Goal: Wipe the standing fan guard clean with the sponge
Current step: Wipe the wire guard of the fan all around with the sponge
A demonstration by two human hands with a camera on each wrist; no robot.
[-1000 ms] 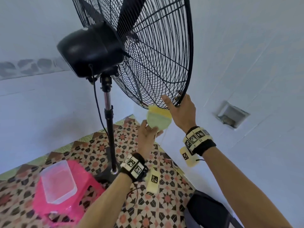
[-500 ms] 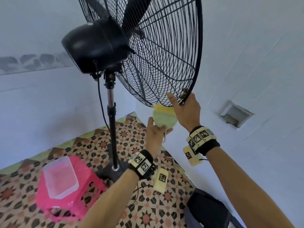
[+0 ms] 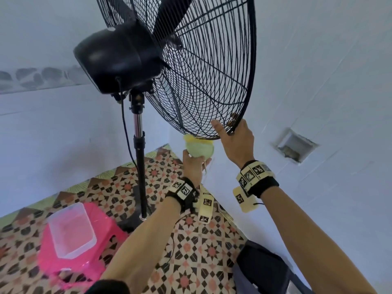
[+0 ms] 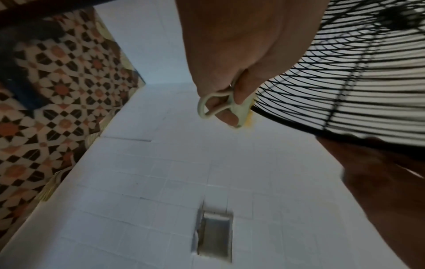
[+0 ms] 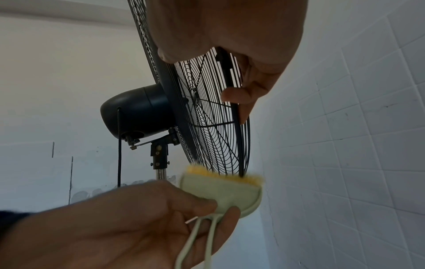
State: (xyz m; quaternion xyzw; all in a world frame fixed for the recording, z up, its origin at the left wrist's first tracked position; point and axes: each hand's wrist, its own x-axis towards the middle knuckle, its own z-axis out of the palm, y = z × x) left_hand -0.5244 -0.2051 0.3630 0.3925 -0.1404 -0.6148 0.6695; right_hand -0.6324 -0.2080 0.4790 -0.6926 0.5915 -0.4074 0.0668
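A black standing fan with a round wire guard [image 3: 212, 71] fills the upper middle of the head view. My left hand [image 3: 194, 164] pinches a pale green sponge [image 3: 199, 148] with a yellow top. That yellow top presses against the guard's bottom rim [image 5: 240, 171]. The sponge [image 5: 223, 194] sits between thumb and fingers, and its loop [image 4: 211, 105] hangs by my fingers. My right hand [image 3: 237, 139] grips the rim just right of the sponge, with fingers curled round the rim [image 5: 236, 94] in the right wrist view.
The fan's black motor housing [image 3: 118, 60] and pole [image 3: 140, 162] stand left of my hands. A pink stool [image 3: 84, 251] carrying a clear plastic tub [image 3: 71, 230] sits on the patterned floor. A tiled wall with a recessed box [image 3: 294, 148] is close on the right.
The view has shifted, so the fan sits further right and higher. The sponge has slid a little left along the guard's bottom rim. My right hand keeps its hold on the rim.
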